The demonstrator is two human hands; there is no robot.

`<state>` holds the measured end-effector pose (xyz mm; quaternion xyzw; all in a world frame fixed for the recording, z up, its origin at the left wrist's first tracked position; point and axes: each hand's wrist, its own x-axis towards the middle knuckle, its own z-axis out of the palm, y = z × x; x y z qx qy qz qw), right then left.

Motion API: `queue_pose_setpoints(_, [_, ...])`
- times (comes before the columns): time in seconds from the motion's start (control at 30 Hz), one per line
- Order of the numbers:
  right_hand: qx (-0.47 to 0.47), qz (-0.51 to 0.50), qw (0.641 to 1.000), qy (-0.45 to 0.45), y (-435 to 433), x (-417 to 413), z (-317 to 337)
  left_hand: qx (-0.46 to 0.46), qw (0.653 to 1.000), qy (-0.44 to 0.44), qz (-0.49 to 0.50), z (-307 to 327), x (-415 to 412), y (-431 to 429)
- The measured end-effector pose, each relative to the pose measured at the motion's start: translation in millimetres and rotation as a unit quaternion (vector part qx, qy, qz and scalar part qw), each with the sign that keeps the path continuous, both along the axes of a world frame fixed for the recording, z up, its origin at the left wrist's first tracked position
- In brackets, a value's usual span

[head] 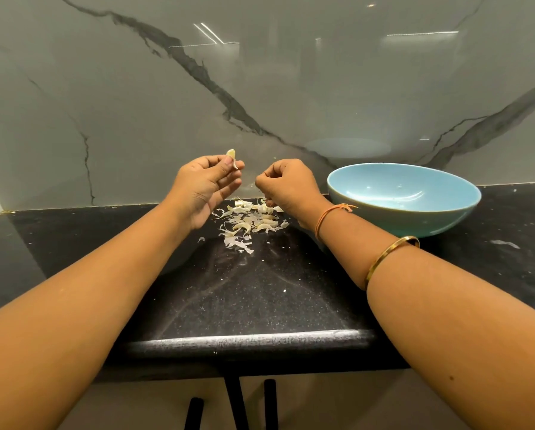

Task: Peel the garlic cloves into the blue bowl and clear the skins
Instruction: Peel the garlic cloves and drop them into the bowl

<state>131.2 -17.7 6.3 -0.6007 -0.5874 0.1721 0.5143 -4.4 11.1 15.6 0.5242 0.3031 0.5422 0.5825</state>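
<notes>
I see the left hand (208, 184) pinching a clove (231, 155) left of the bowl (404, 198), above the skins (250, 223) on the surface (260, 293). The right hand (286, 184), nearer the bowl, is curled closed; what it grips I cannot tell.

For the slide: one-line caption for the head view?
Left hand pinches a garlic clove above the skins; right hand curled beside the blue bowl.

blk counter (260, 305), marble wall (135, 88), 3 handles (270, 405)
</notes>
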Motion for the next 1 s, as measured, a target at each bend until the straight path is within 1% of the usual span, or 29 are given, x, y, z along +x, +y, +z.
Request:
queue_pose_setpoints(0.2, [0.023,-0.032,0.993,-0.107,-0.5,2.9,0.9,-0.005,0.999,0.054,0.005,-4.6,1.8,1.3])
queue_pose_setpoints(0.27, [0.021,-0.036,0.991,-0.124,0.0,3.3,0.5,-0.001,0.998,0.059,0.005,-5.2,1.8,1.1])
queue_pose_setpoints(0.4, [0.038,-0.023,0.996,-0.08,0.3,1.7,-0.4,0.017,0.997,0.072,0.005,-5.6,2.6,-1.3])
queue_pose_setpoints(0.5, [0.075,-0.024,0.993,-0.082,-0.3,1.3,0.2,0.025,0.997,0.078,0.008,-5.7,3.1,-2.6])
queue_pose_setpoints(0.57, [0.098,-0.015,0.993,-0.059,-2.0,0.6,1.7,0.027,0.996,0.08,0.006,-5.8,3.6,-3.2])
queue_pose_setpoints(0.63, [0.102,0.003,0.994,-0.036,-4.2,-1.8,3.1,0.03,0.996,0.084,0.003,-5.8,4.7,-3.3])
queue_pose_setpoints(0.7, [0.085,0.012,0.995,-0.049,-5.2,-4.0,2.9,0.028,0.996,0.084,-0.006,-5.9,6.0,-3.7])
queue_pose_setpoints(0.87, [0.064,0.0,0.989,-0.133,-4.9,-4.3,1.6,0.016,0.996,0.076,-0.044,-6.2,8.4,-5.1])
queue_pose_setpoints(1.0, [0.078,-0.025,0.986,-0.144,-3.8,-3.2,2.7,0.008,0.996,0.062,-0.061,-5.0,8.6,-6.3])
